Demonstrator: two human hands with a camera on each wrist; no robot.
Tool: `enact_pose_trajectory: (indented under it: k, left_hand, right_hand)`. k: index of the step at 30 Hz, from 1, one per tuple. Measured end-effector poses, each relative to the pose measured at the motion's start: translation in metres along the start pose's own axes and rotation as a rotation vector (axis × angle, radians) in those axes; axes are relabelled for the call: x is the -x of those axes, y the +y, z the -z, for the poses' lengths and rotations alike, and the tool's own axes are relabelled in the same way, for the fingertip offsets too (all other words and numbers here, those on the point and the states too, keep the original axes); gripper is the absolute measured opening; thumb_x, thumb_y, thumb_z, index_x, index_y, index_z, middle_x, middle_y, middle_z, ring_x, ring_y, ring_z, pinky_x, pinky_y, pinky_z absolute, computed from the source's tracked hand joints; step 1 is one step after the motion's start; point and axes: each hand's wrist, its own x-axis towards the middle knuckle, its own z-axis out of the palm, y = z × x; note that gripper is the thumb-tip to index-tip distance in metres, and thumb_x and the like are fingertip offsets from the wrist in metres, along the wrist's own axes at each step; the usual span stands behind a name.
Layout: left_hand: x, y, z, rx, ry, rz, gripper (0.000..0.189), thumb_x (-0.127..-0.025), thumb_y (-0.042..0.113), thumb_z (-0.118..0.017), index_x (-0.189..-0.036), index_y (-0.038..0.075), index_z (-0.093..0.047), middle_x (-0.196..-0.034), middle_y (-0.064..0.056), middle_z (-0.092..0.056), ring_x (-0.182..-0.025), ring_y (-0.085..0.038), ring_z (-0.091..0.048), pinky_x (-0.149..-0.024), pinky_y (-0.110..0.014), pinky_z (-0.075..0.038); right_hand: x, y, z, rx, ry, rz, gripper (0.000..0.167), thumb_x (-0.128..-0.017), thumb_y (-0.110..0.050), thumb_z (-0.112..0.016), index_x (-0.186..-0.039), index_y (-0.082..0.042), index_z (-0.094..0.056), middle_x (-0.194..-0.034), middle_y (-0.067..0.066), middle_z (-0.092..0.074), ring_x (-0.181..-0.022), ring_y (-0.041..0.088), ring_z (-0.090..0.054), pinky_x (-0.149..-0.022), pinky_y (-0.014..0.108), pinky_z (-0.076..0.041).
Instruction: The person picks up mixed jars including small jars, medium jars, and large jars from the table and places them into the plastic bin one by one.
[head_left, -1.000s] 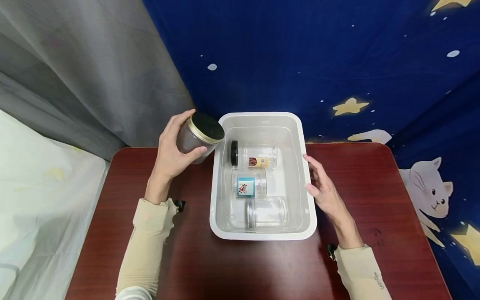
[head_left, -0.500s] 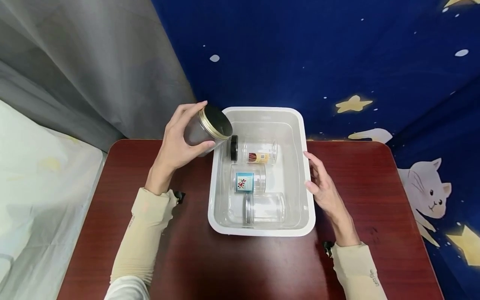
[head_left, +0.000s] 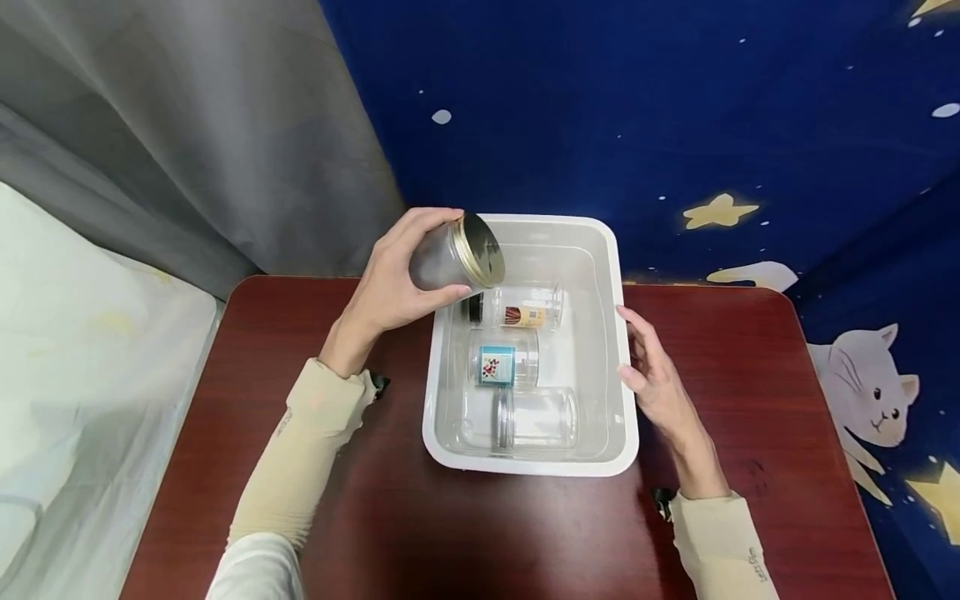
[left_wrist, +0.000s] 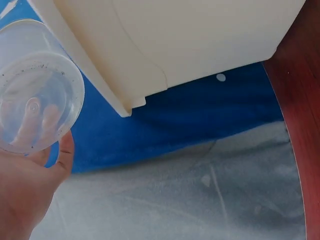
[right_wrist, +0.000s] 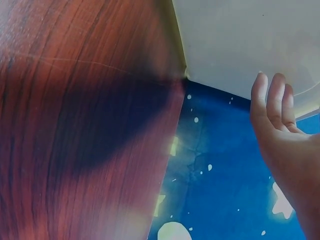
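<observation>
In the head view my left hand [head_left: 401,279] grips a clear plastic jar [head_left: 437,260] with a gold-rimmed, dark shiny lid. The jar tilts over the far left rim of a white plastic tub [head_left: 433,408], lid toward the inside. The left wrist view shows the round base of this jar [left_wrist: 42,100] with fingers seen through it. My right hand [head_left: 658,383] is at the tub's right side, thumb and fingertips at the rim. In the right wrist view its fingers [right_wrist: 274,102] lie fairly straight along the outer wall.
Three clear jars lie on their sides inside the tub: a black-lidded one [head_left: 536,307], a blue-labelled one [head_left: 504,358] and a plain one [head_left: 536,418]. The tub stands on a dark red table [head_left: 487,533]. Behind are a blue star curtain [head_left: 562,100] and a grey curtain [head_left: 225,150].
My left hand has carried the jar rightward, from beside the tub to over its far left rim, tipping it further. My right hand stays at the right rim.
</observation>
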Motion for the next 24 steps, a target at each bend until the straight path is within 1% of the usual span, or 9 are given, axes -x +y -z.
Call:
enact_pose_trajectory:
  k: [5, 9, 12, 13, 16, 20, 24]
  left_hand:
    - [-0.002, -0.003, -0.006, 0.015, -0.012, 0.010, 0.075, -0.066, 0.011, -0.091, -0.133, 0.000, -0.058, -0.129, -0.014, -0.059, -0.119, -0.020, -0.053, -0.099, -0.035, -0.040]
    - [0.000, -0.018, -0.013, -0.002, -0.032, 0.003, 0.078, -0.065, 0.018, -0.093, -0.134, 0.006, -0.059, -0.130, -0.007, -0.059, -0.118, -0.018, -0.054, -0.097, -0.036, -0.041]
    - [0.001, -0.030, -0.019, -0.029, -0.058, -0.003, 0.081, -0.065, 0.029, -0.095, -0.136, 0.015, -0.059, -0.131, 0.001, -0.058, -0.118, -0.015, -0.053, -0.098, -0.036, -0.041]
    - [0.000, -0.032, -0.020, -0.036, -0.068, -0.003, 0.082, -0.064, 0.031, -0.095, -0.137, 0.017, -0.059, -0.131, 0.003, -0.057, -0.119, -0.014, -0.052, -0.098, -0.036, -0.041]
    - [-0.002, -0.035, -0.026, -0.041, -0.098, -0.004, 0.082, -0.064, 0.037, -0.094, -0.136, 0.022, -0.060, -0.131, 0.007, -0.057, -0.119, -0.012, -0.052, -0.100, -0.035, -0.041]
    - [-0.002, -0.037, -0.035, -0.039, -0.130, -0.016, 0.082, -0.063, 0.042, -0.094, -0.136, 0.022, -0.061, -0.130, 0.008, -0.057, -0.120, -0.010, -0.052, -0.101, -0.033, -0.041]
    - [-0.002, -0.036, -0.041, -0.060, -0.157, -0.017, 0.082, -0.064, 0.049, -0.091, -0.136, 0.025, -0.061, -0.129, 0.010, -0.057, -0.119, -0.007, -0.051, -0.100, -0.031, -0.041]
  right_hand:
    - [0.002, 0.000, 0.000, -0.004, 0.005, -0.002, 0.071, -0.097, -0.037, -0.063, -0.155, -0.011, -0.030, -0.133, 0.030, -0.045, -0.113, 0.023, -0.053, -0.089, 0.025, -0.046]
    - [0.001, 0.001, 0.000, 0.014, 0.006, -0.004, 0.072, -0.097, -0.040, -0.062, -0.155, -0.013, -0.031, -0.134, 0.029, -0.045, -0.114, 0.023, -0.053, -0.090, 0.025, -0.046]
    - [0.001, 0.000, 0.000, 0.022, 0.008, -0.002, 0.072, -0.097, -0.040, -0.062, -0.155, -0.012, -0.030, -0.135, 0.028, -0.046, -0.115, 0.023, -0.053, -0.090, 0.024, -0.045]
    - [0.001, 0.000, 0.000, 0.021, 0.010, -0.002, 0.072, -0.097, -0.040, -0.062, -0.155, -0.012, -0.030, -0.134, 0.028, -0.046, -0.114, 0.023, -0.053, -0.090, 0.024, -0.045]
    - [0.001, 0.001, 0.000, 0.007, 0.015, -0.003, 0.072, -0.097, -0.039, -0.062, -0.155, -0.012, -0.031, -0.133, 0.028, -0.046, -0.114, 0.023, -0.053, -0.090, 0.024, -0.045]
    - [0.002, 0.001, 0.000, -0.004, 0.014, -0.005, 0.071, -0.097, -0.037, -0.063, -0.155, -0.011, -0.031, -0.134, 0.029, -0.045, -0.114, 0.023, -0.053, -0.090, 0.024, -0.046]
    - [0.001, 0.001, -0.001, -0.006, 0.008, -0.001, 0.071, -0.097, -0.037, -0.062, -0.155, -0.011, -0.030, -0.134, 0.029, -0.045, -0.114, 0.022, -0.053, -0.090, 0.024, -0.046]
